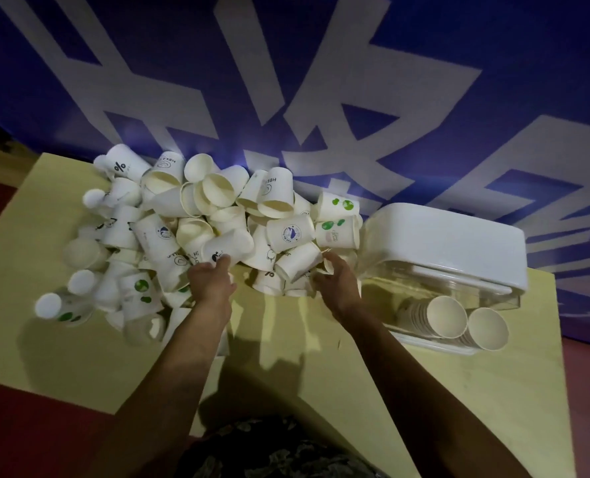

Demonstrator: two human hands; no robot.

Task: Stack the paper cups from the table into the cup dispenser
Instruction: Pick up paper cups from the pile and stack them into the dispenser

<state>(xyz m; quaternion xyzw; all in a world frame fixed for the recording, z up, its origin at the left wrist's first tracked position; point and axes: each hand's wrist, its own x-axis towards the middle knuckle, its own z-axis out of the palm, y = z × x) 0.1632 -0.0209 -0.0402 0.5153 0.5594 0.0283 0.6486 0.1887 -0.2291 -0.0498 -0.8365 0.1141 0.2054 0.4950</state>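
Cups (197,229) lie in a loose heap across the table (286,339), filling it from 9 o'clock round to 1 o'clock and reaching the far edge under the blue banner (424,98). Bare yellow tabletop shows from 5 to 7 o'clock, between and beneath the 2 forearms, with the near edge running diagonally toward 5 o'clock. The left edge of the table slants away at 9 o'clock, where cups sit close to it.

At 3 o'clock the dispenser (452,250) lies on its side, touching the heap's right fringe; its white lid faces up and its clear body opens toward 4 o'clock. Inside it are 2 nested rows of cups (447,317), side by side, mouths pointing out of the open end.

The left hand (210,281) reaches into the heap's near side, its fingers curled around the rim of a cup (229,244) with a small dark print. The right hand (335,277), just beside the dispenser, has its fingers curled among the cups at the heap's near-right edge; whether it grips one cannot be told.
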